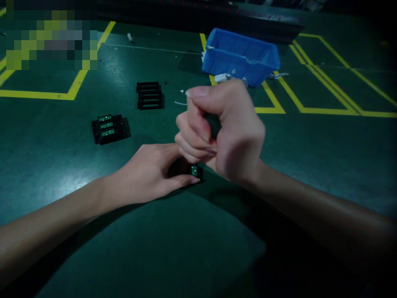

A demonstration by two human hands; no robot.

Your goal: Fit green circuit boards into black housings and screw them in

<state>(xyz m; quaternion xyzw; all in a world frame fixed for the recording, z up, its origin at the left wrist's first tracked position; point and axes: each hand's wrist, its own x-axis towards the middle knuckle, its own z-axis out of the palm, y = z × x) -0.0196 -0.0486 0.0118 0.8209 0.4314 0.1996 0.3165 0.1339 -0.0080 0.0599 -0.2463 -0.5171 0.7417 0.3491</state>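
Low on the green surface, my left hand (155, 169) has its thumb and fingers closed around a small part with a green circuit board (194, 170) showing; most of that part is hidden. Directly above it, my right hand (229, 128) is curled into a fist around a dark handle (213, 123). Whatever extends below the fist is out of sight. Left of my hands sits a black holder (96, 135) carrying several small green boards (107, 125). Behind it lies a black slotted frame (149, 95).
A blue plastic bin (242, 54) stands at the back right, with a white piece (222, 78) by its near side. Yellow tape lines (37, 95) mark the green surface (149, 248). A long dark ledge (198, 18) crosses the back. Another small white piece (129, 37) lies farther off.
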